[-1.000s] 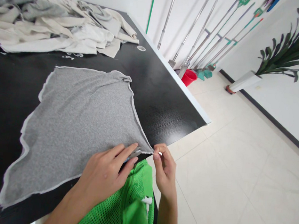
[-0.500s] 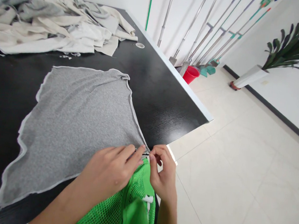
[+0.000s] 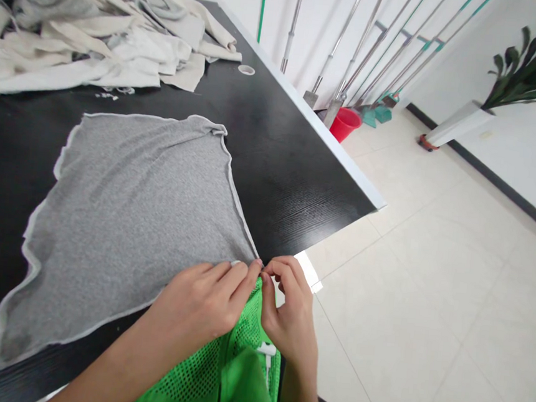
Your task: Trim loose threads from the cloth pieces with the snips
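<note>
A grey piece of fabric [image 3: 140, 208] with pale, wavy edges lies spread on the black table [image 3: 292, 184], lightly creased near its far right corner. Its near right corner is drawn toward the table's front edge, where both hands pinch it. My left hand [image 3: 208, 296] is closed on the fabric, its fingers bent over the near edge. Fingertip to fingertip beside it, my right hand [image 3: 290, 303] pinches the very tip of that corner. The fingers hide the exact spot being gripped. Below the hands is the green mesh vest [image 3: 191, 376] on my body.
A heap of beige, white and grey cloth pieces [image 3: 99, 36] covers the far left of the table, near a roll of tape [image 3: 246, 69]. Mops and poles lean on the wall by a red bucket [image 3: 345, 124]. A potted plant [image 3: 465, 121] stands far right.
The view has shifted slightly, so the table and fabric sit a little farther left. My hands have drawn closer together at the corner, and a small dark gap between them is now covered.
</note>
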Demonstrator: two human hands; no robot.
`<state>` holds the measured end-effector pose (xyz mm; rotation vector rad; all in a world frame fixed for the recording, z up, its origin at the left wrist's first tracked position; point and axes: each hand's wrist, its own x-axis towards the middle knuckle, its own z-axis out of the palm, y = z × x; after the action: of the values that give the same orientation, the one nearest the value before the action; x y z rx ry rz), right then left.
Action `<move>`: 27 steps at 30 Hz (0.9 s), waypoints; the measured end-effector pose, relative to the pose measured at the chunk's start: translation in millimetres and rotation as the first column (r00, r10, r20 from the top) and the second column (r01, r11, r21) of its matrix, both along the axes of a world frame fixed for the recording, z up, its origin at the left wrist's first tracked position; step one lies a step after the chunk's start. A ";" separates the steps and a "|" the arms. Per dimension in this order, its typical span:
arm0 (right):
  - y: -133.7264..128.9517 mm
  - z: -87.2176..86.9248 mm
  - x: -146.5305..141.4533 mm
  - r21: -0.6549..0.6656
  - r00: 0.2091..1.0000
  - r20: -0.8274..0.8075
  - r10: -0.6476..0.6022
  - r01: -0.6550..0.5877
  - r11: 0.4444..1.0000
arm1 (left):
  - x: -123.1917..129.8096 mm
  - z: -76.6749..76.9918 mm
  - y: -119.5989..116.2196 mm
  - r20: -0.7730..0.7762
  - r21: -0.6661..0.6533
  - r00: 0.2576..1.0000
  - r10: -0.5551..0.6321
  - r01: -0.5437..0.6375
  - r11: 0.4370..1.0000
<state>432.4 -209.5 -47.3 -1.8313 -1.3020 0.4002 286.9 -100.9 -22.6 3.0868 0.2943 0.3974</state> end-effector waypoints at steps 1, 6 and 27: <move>-0.1 0.1 -0.1 0.002 1.000 0.002 -0.002 0.002 1.000 | 0.1 0.2 0.1 0.012 0.002 1.000 -0.003 0.003 1.000; -0.2 -0.5 0.3 0.007 1.000 -0.008 -0.002 0.002 1.000 | 0.4 0.7 0.4 0.040 -0.005 0.999 -0.002 0.002 1.000; -0.5 1.8 5.7 0.068 0.980 -0.200 -0.003 0.017 0.998 | -10.7 -7.5 7.1 0.075 -0.160 0.990 0.118 -0.105 0.981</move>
<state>438.0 -210.0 -45.5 -1.6921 -1.1541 0.5133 276.2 -93.8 -30.1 2.9003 0.4740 0.4812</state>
